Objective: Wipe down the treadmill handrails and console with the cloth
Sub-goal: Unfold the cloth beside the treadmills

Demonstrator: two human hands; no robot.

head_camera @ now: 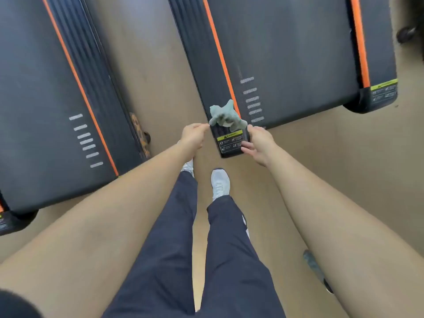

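Fingers (pixel 204 127) of the left hand (pixel 193 136) pinch one end of the cloth (pixel 226 117). The thumb and forefinger of the right hand (pixel 259 143) pinch the other end, and the rest of that hand's fingers hang loosely spread. The cloth is pale grey-green and crumpled. It is held between the two hands, over the rear left corner of the treadmill (pixel 286 53).

Just below the cloth, the corner's black end cap carries a label (pixel 229 140) with a yellow band reading "WARNING". The small pictograms and print beneath it are too blurred to read. The far rear corner has a second label (pixel 384 90) with a yellow-green band, and its writing is illegible. An orange stripe (pixel 218 53) runs beside the belt, which has a column of short white dashes (pixel 252 99).

Another treadmill (pixel 46 99) with the same stripe and dashes stands to the left on the tan floor (pixel 149 53). White shoes (pixel 220 183) and dark trousers (pixel 179 249) show below the arms.
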